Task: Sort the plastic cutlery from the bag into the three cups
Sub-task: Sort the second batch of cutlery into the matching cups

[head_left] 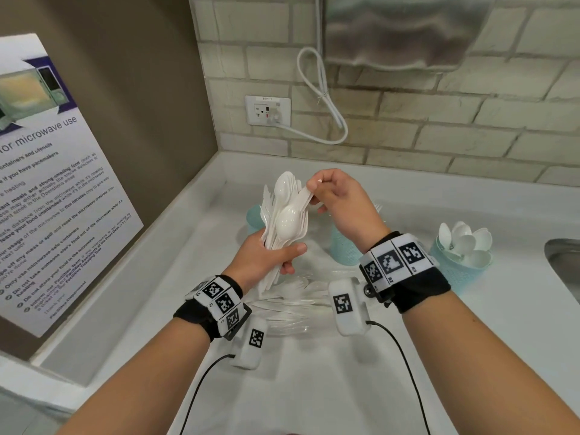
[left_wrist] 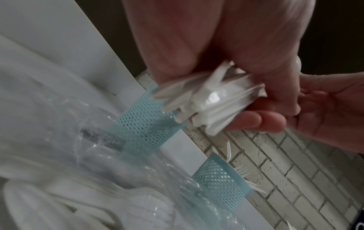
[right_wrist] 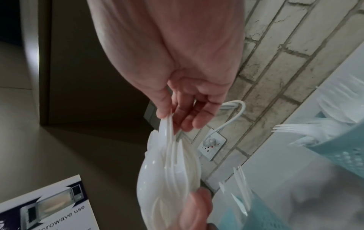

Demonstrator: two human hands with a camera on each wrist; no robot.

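My left hand (head_left: 266,255) grips a thick bundle of white plastic cutlery (head_left: 284,221) by its handles, held upright above the counter. My right hand (head_left: 332,196) pinches the handle of one spoon (head_left: 303,196) at the top of that bundle. The handle ends (left_wrist: 208,101) fan out of my left fist in the left wrist view. The clear bag (head_left: 292,306) with more cutlery lies on the counter below my wrists. Three teal mesh cups stand behind: the left one (head_left: 253,218) holds knives, the middle one (head_left: 342,246) holds forks, the right one (head_left: 455,265) holds spoons (head_left: 464,243).
A white countertop (head_left: 314,387) runs into a corner with a brick-tile wall, an outlet (head_left: 267,110) and a looped white cable (head_left: 326,98). A microwave notice (head_left: 53,196) leans at the left. A metal sink edge (head_left: 565,265) shows at the far right.
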